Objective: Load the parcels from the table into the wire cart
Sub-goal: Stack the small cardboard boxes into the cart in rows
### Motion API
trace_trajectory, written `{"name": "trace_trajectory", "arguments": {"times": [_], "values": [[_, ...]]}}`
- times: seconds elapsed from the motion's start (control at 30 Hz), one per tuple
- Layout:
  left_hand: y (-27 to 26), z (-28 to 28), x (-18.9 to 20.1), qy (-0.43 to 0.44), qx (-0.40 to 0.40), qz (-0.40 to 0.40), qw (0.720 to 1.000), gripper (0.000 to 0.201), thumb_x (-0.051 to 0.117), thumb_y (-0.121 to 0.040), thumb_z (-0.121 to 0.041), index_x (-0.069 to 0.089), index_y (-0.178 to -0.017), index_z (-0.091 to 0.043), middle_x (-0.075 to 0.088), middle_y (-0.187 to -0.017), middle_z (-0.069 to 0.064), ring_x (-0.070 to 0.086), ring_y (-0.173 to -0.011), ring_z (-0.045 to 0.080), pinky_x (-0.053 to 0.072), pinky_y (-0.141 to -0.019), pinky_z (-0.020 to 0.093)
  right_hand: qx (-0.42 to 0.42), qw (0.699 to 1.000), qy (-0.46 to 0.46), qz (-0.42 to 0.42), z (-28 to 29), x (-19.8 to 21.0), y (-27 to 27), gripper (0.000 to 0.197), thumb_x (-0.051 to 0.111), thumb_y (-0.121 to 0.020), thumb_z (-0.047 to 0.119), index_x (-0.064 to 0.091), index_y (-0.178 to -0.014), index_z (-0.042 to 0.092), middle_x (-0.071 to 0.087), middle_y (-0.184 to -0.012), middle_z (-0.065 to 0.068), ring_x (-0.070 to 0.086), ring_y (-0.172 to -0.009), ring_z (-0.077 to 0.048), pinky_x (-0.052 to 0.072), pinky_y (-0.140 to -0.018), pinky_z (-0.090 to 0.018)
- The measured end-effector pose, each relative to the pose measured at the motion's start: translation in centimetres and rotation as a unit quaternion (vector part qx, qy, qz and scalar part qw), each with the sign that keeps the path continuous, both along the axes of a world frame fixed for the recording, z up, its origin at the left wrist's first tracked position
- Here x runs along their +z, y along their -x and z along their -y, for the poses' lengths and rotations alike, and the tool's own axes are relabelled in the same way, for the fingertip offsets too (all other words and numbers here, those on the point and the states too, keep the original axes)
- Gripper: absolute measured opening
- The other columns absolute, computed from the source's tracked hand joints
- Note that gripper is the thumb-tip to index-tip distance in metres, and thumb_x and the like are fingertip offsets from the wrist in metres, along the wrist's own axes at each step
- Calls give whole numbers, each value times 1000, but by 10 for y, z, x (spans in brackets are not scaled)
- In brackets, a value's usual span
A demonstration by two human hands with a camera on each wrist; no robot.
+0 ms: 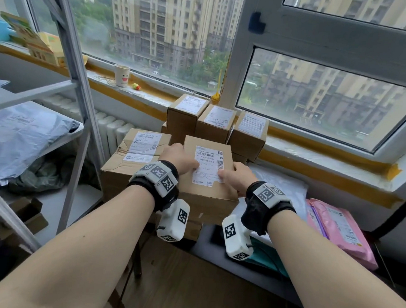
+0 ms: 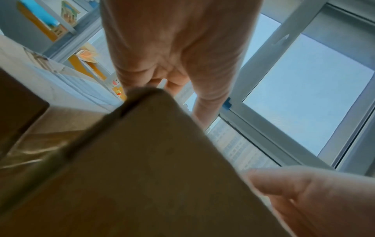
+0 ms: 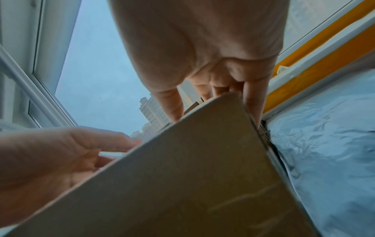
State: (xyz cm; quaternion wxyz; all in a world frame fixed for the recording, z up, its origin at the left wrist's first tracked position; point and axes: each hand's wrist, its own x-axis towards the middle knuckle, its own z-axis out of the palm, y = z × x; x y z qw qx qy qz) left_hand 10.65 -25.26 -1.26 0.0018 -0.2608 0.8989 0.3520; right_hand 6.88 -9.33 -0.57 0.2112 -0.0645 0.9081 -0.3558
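My left hand point(image 1: 177, 158) and right hand point(image 1: 237, 178) clamp the front cardboard parcel point(image 1: 206, 192) from either side, thumbs on its label, fingers wrapped down the side walls. It sits on top of the stack on the table point(image 1: 216, 251), beside a dented box point(image 1: 134, 161). Stiff carton, probably light (small). Grip the side walls low; the taped faces look slick. Wire cart not in view.
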Motion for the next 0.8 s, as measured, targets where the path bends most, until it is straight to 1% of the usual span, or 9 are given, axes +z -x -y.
{"name": "trace_trajectory", "arguments": {"times": [0.03, 0.13, 0.2, 0.3, 0.37, 0.5, 0.6, 0.7, 0.8], "values": [[-47, -51, 11, -14, -52, -20, 998, 54, 72, -78, -36, 54, -122, -11, 54, -125, 11, 54, -111, 25, 47, -92, 35, -62, 998, 7, -24, -59, 18, -68, 35, 57, -89, 22, 55, -123, 14, 62, -123, -6, 59, -113, -27, 46, -100, -45], [-49, -60, 15, -40, -46, -42, 997, 62, 72, -75, -39, 50, -127, -14, 54, -128, 9, 52, -115, 27, 45, -99, 42, -89, 995, 37, -38, -64, 13, -64, 42, 62, -85, 25, 52, -125, 18, 62, -124, -3, 59, -111, -25, 47, -99, -44], [-51, -63, 18, -71, -56, -49, 995, 69, 73, -76, -35, 43, -135, -17, 50, -133, 8, 51, -118, 26, 45, -100, 42, -105, 992, 72, -24, -62, 11, -63, 41, 62, -85, 24, 51, -124, 21, 63, -121, -2, 61, -107, -25, 51, -95, -45], [-50, -66, 23, -117, -78, -88, 986, 69, 72, -80, -26, 37, -139, -21, 53, -133, 5, 55, -116, 24, 48, -91, 34, -132, 985, 110, -30, -62, 15, -67, 27, 60, -86, 20, 49, -110, 26, 63, -119, -3, 63, -105, -27, 52, -92, -46], [-56, -76, 24, -126, -103, -106, 981, 67, 71, -81, -22, 36, -138, -21, 56, -130, 3, 57, -114, 23, 48, -86, 31, -143, 981, 119, -52, -70, 14, -73, 27, 59, -85, 18, 45, -105, 31, 62, -121, -3, 62, -107, -28, 51, -94, -47], [-71, -113, 24, -120, -136, -119, 976, 69, 71, -81, -24, 33, -138, -26, 58, -126, 2, 60, -109, 24, 51, -95, 41, -178, 974, 111, -82, -107, 16, -98, 40, 57, -86, 19, 49, -124, 28, 61, -114, 0, 61, -108, -26, 50, -96, -44], [-80, -140, 28, -125, -157, -124, 972, 66, 68, -82, -23, 34, -138, -25, 58, -126, 1, 59, -110, 23, 49, -96, 40, -203, 967, 121, -93, -136, 18, -111, 42, 58, -83, 18, 52, -122, 31, 61, -106, 6, 61, -105, -22, 49, -97, -40], [-83, -170, 30, -124, -175, -126, 968, 61, 69, -81, -25, 39, -135, -21, 59, -124, 1, 58, -111, 23, 47, -98, 40, -229, 958, 128, -117, -165, 20, -124, 38, 58, -81, 14, 56, -117, 28, 63, -103, 8, 60, -99, -18, 49, -91, -32], [-83, -205, 31, -135, -188, -115, 966, 56, 71, -79, -28, 47, -128, -15, 61, -119, -1, 59, -108, 21, 48, -97, 37, -252, 949, 134, -136, -198, 24, -135, 39, 58, -77, 15, 56, -113, 31, 66, -106, 8, 62, -103, -19, 49, -96, -38]]}}
